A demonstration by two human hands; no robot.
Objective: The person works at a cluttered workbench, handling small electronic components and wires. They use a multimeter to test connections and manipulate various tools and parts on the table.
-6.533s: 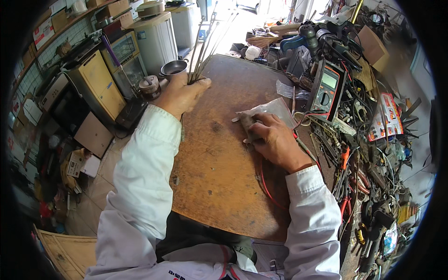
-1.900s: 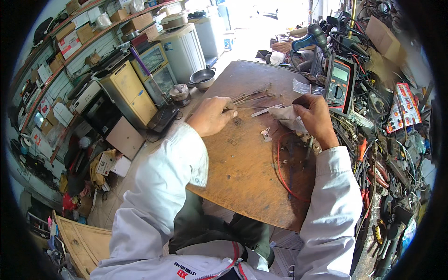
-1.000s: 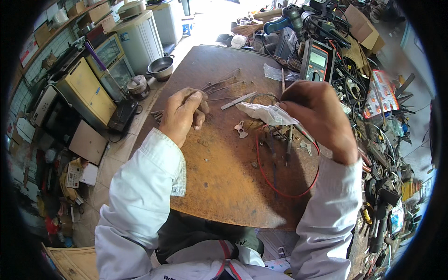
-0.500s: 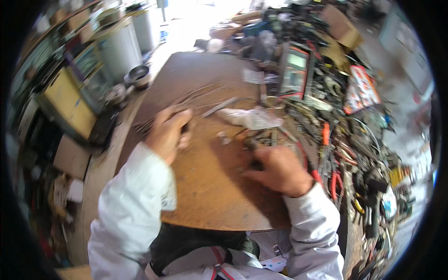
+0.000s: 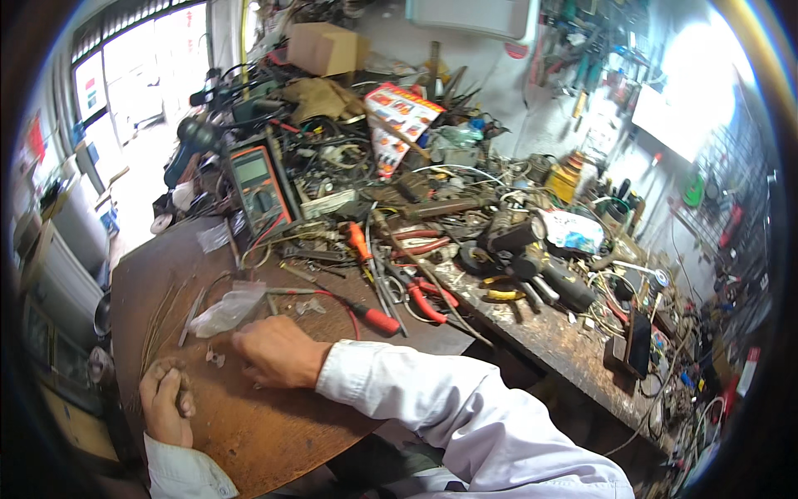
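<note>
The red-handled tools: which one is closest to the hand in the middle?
The red-handled screwdriver, lying just beyond the right hand. The red pliers and orange-handled tool lie farther away.

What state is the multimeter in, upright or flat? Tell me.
Propped upright, tilted back. The multimeter shows its whole front face to the camera, screen above dial, its foot on the board and its back toward the clutter behind.

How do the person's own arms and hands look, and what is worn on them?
Both arms wear long white sleeves with buttoned-style cuffs ending at the wrists. The left hand and right hand are bare: no gloves, and no ring or watch can be seen. The right sleeve is loose and creased.
</note>
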